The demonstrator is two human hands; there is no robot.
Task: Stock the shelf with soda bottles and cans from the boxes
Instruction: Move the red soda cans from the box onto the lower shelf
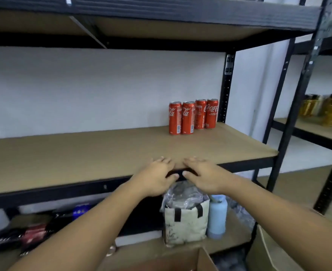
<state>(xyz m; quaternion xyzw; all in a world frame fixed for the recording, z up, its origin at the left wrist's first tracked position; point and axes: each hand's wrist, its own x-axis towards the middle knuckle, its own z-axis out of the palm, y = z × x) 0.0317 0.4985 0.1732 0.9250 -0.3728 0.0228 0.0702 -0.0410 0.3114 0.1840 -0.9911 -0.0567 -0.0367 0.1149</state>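
Cans [193, 117] of red cola, four in all, stand upright on the middle shelf [83, 153], long axes vertical, logos turned roughly forward. They form a tight row at the back right, close to the rear post, with the two on the left a little nearer than the two on the right.

Both arms reach forward to the shelf's front edge, well apart from the cans. The left grip [157, 177] and right grip [202, 175] lie side by side, nearly touching. Each is slack and holds nothing: its fingers rest flat on the board and its thumb sits below against the black front rail.

On the lower shelf, dark soda bottles [36, 234] lie on their sides, too blurred to count. One pale tote bag [186, 222] stands beside one light blue bottle [217, 216]. Two cardboard boxes [151, 261] show partly at the bottom.
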